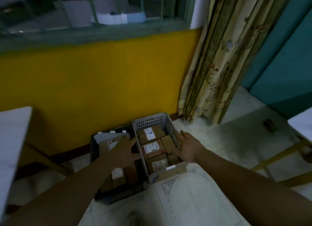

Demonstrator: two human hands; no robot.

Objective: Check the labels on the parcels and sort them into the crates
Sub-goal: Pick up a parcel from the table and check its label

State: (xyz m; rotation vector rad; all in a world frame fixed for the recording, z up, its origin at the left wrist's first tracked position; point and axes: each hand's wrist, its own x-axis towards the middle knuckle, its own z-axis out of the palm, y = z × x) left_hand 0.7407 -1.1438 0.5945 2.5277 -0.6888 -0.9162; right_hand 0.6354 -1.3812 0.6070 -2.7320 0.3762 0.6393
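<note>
Both hands reach down over two crates of parcels on the floor.

The left hand (122, 149) hovers with fingers spread and holding nothing over the dark crate (94, 148), likely to pick a parcel. The right hand (187, 147) lies flat and empty along the grey crate (170, 129) wall, perhaps steadying it. Parcels (152, 148) lie label-up for reading.

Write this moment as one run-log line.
left hand: open over dark crate | right hand: open at light crate wall | parcels: in both crates | nothing held
</note>
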